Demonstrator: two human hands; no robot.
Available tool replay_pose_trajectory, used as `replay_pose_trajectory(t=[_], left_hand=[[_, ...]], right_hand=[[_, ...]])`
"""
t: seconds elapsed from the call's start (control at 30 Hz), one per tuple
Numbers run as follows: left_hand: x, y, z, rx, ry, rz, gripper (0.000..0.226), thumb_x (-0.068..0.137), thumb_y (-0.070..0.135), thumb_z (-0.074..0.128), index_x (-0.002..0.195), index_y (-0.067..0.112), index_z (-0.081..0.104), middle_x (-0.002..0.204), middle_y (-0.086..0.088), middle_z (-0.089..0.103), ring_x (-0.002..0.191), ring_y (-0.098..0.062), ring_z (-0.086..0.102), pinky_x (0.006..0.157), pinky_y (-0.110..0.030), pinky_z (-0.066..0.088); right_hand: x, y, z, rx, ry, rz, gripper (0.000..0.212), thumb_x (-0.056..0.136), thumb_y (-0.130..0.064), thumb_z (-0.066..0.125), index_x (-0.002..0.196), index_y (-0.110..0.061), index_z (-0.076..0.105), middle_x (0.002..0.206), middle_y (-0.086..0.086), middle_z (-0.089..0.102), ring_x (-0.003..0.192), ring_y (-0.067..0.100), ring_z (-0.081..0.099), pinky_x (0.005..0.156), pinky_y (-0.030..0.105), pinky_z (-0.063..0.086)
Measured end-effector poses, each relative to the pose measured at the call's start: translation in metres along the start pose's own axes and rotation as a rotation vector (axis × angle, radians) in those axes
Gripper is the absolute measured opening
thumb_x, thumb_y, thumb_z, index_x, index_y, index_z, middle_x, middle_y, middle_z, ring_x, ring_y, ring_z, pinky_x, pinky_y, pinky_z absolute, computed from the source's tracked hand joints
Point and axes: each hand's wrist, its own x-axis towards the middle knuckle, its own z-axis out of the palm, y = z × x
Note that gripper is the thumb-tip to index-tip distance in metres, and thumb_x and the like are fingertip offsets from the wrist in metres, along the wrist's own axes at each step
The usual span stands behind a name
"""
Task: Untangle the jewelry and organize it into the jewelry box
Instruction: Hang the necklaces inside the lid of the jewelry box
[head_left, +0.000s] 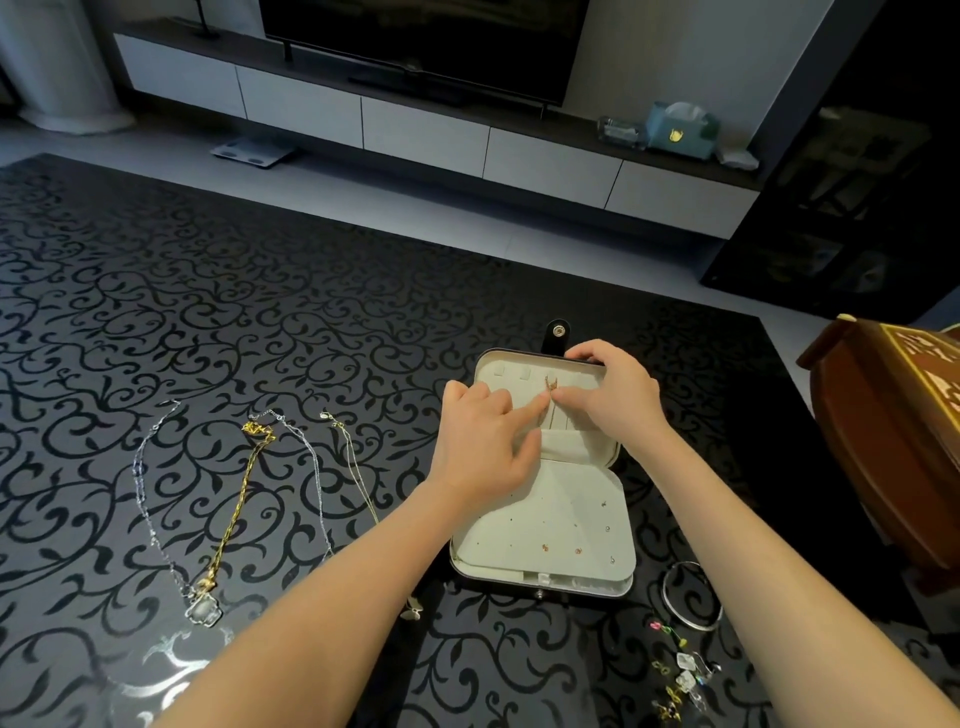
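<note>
A black jewelry box (582, 525) with cream lining lies open on the dark patterned table. Several small earrings dot its near panel. Both hands are over the box's far panel. My left hand (485, 441) points its index finger at a thin gold chain (549, 385) hanging from a hook there. My right hand (610, 397) pinches that chain beside the left fingertip. To the left, laid out straight on the table, are a silver necklace (156, 509), a gold necklace (239, 499) and two thin chains (332, 478).
A silver bangle (693, 597) and several small earrings (680, 675) lie on the table right of the box. A brown wooden box (893, 441) stands at the right edge. Beyond the table are a TV console (426, 130) and a floor scale (254, 152).
</note>
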Motion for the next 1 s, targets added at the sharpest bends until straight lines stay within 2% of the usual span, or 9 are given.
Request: replay_pose_trajectory(t=[0.1, 0.33, 0.47, 0.6, 0.7, 0.77, 0.83, 0.9, 1.0], left_hand=[[0.0, 0.0, 0.002, 0.01, 0.002, 0.009, 0.036, 0.085, 0.032, 0.043, 0.111, 0.03, 0.069, 0.055, 0.006, 0.038, 0.058, -0.014, 0.033, 0.064, -0.031, 0.015], [0.0, -0.001, 0.007, -0.05, 0.028, -0.046, 0.031, 0.085, 0.033, 0.045, 0.092, 0.032, 0.075, 0.052, 0.006, 0.039, 0.058, -0.016, 0.036, 0.066, -0.03, 0.017], [0.001, 0.0, 0.004, -0.03, 0.02, -0.106, 0.038, 0.084, 0.032, 0.037, 0.07, 0.026, 0.072, 0.05, 0.006, 0.042, 0.056, -0.016, 0.038, 0.066, -0.029, 0.013], [0.006, -0.002, 0.005, 0.049, -0.017, -0.118, 0.032, 0.085, 0.03, 0.041, 0.077, 0.021, 0.071, 0.054, 0.007, 0.049, 0.059, -0.017, 0.043, 0.066, -0.03, 0.012], [0.01, -0.002, -0.001, 0.172, -0.172, -0.109, 0.038, 0.085, 0.037, 0.034, 0.088, 0.022, 0.069, 0.073, 0.005, 0.06, 0.073, -0.017, 0.05, 0.068, -0.032, 0.014], [0.008, 0.0, -0.012, 0.222, -0.248, -0.108, 0.04, 0.084, 0.042, 0.036, 0.103, 0.025, 0.067, 0.091, 0.004, 0.064, 0.085, -0.02, 0.052, 0.076, -0.036, 0.021], [0.003, -0.001, -0.027, 0.227, -0.277, -0.118, 0.049, 0.08, 0.045, 0.032, 0.11, 0.027, 0.065, 0.1, 0.001, 0.063, 0.094, -0.023, 0.052, 0.083, -0.037, 0.024], [-0.01, -0.002, -0.045, 0.215, -0.239, -0.109, 0.046, 0.081, 0.045, 0.033, 0.106, 0.026, 0.068, 0.097, 0.0, 0.063, 0.094, -0.023, 0.053, 0.082, -0.035, 0.023], [-0.034, -0.006, -0.076, 0.165, -0.107, -0.12, 0.031, 0.084, 0.036, 0.044, 0.095, 0.027, 0.072, 0.082, 0.002, 0.063, 0.083, -0.022, 0.055, 0.071, -0.032, 0.022]], right_hand=[[0.0, -0.002, 0.002, -0.107, -0.01, -0.008, 0.043, 0.074, -0.04, 0.075, 0.113, -0.035, 0.056, 0.116, -0.006, 0.057, 0.111, 0.02, 0.05, 0.091, 0.038, 0.029], [-0.004, 0.001, 0.003, -0.207, -0.05, -0.017, 0.057, 0.076, -0.047, 0.071, 0.127, -0.034, 0.049, 0.123, -0.002, 0.053, 0.115, 0.023, 0.048, 0.096, 0.041, 0.029], [-0.023, 0.0, -0.008, -0.285, 0.061, -0.054, 0.067, 0.076, -0.048, 0.07, 0.135, -0.031, 0.043, 0.131, -0.001, 0.052, 0.119, 0.023, 0.048, 0.101, 0.041, 0.029], [-0.057, -0.006, -0.029, -0.247, 0.081, -0.097, 0.056, 0.082, -0.041, 0.067, 0.132, -0.027, 0.048, 0.13, -0.001, 0.053, 0.119, 0.024, 0.047, 0.1, 0.041, 0.029], [-0.093, -0.011, -0.044, -0.214, 0.033, -0.127, 0.045, 0.086, -0.038, 0.063, 0.128, -0.026, 0.051, 0.13, -0.003, 0.053, 0.12, 0.023, 0.045, 0.1, 0.039, 0.029], [-0.124, -0.014, -0.051, -0.154, 0.006, -0.156, 0.037, 0.086, -0.034, 0.064, 0.122, -0.026, 0.056, 0.125, -0.004, 0.055, 0.118, 0.021, 0.046, 0.1, 0.038, 0.03], [-0.156, -0.017, -0.053, -0.099, -0.004, -0.196, 0.028, 0.085, -0.031, 0.065, 0.113, -0.025, 0.062, 0.117, -0.005, 0.059, 0.112, 0.019, 0.049, 0.099, 0.037, 0.035], [-0.188, -0.021, -0.053, -0.056, -0.031, -0.216, 0.02, 0.085, -0.029, 0.065, 0.105, -0.024, 0.065, 0.109, -0.007, 0.062, 0.107, 0.015, 0.05, 0.094, 0.033, 0.036], [-0.224, -0.023, -0.047, -0.028, -0.13, -0.238, 0.014, 0.088, -0.031, 0.062, 0.099, -0.025, 0.068, 0.098, -0.012, 0.063, 0.093, 0.003, 0.047, 0.083, 0.017, 0.033]])
